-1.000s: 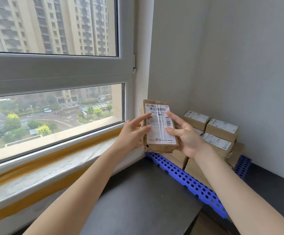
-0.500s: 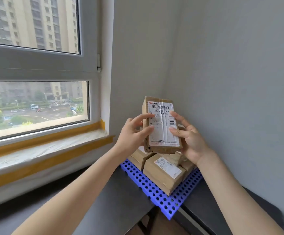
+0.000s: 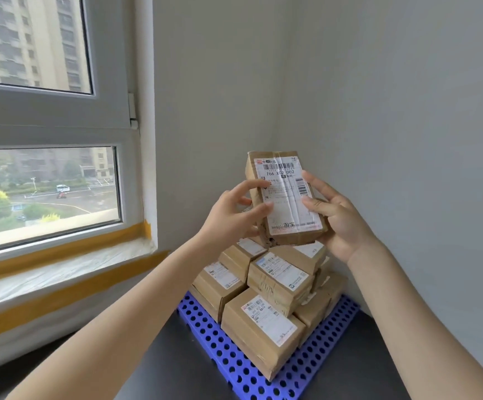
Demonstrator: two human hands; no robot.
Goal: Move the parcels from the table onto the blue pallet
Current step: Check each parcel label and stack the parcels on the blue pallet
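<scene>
A brown cardboard parcel (image 3: 285,197) with a white shipping label is held upright in the air between both hands. My left hand (image 3: 231,216) grips its left edge, fingertips on the label. My right hand (image 3: 338,215) grips the right edge and underside. Just below it, several stacked parcels (image 3: 275,281) sit on the blue perforated pallet (image 3: 228,356) in the room's corner. The held parcel hovers over the top of that stack, hiding the uppermost boxes.
The pallet lies on a dark surface (image 3: 176,365) in the corner between two grey walls (image 3: 393,140). A window (image 3: 44,186) and a sill (image 3: 61,269) with yellow tape run along the left.
The view has swung right and closer to the pallet, so the stack now sits right under the held parcel. Both hands keep their grip on the parcel.
</scene>
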